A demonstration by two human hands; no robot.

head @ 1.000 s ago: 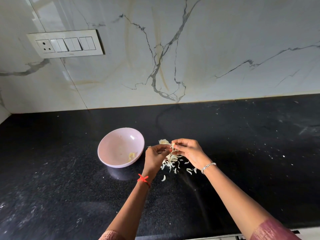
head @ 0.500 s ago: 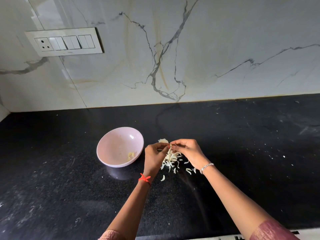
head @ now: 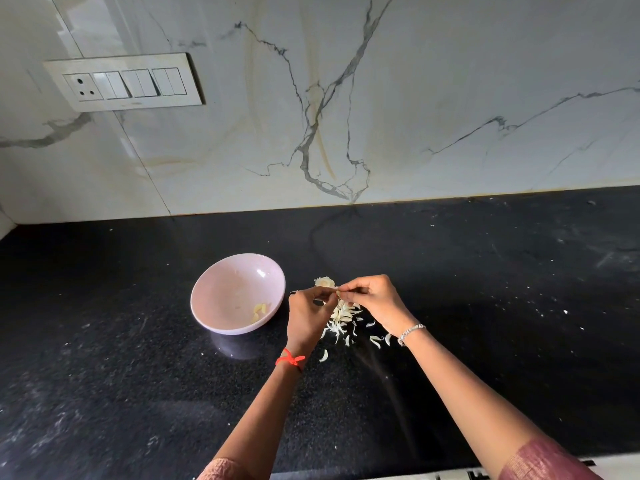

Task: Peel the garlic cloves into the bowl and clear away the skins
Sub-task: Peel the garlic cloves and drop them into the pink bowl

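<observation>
Now | left hand (head: 306, 317), right hand (head: 375, 303) together, both pinching one clove (head: 337, 290) | above skins (head: 341, 318) (peel drops there) | bowl (head: 221, 330) just beside, ready for it.

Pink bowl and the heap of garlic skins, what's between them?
In the head view, only the left hand, pinching a garlic clove, comes between the pink bowl and the garlic skins; nothing else shows on that strip of counter.
</observation>
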